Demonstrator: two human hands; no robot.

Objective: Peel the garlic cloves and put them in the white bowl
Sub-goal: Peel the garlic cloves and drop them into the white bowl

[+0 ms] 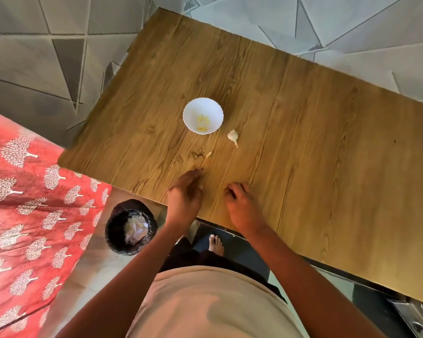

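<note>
A white bowl (203,115) stands mid-table with a few yellowish peeled cloves inside. Just right of it lies a garlic bulb (232,136) in its white skin. A small loose clove or bit of skin (208,154) lies nearer to me. My left hand (185,194) rests near the table's front edge, fingers stretched toward that piece but apart from it. My right hand (239,203) rests on the table beside it with its fingers curled under; whether they hold anything is hidden.
The wooden table (303,147) stands over a grey tiled floor. A black bin (130,227) with pale peels inside sits on the floor by the table's near-left corner. A red patterned cloth (27,203) lies at the left. My bare foot (216,244) shows under the table's edge.
</note>
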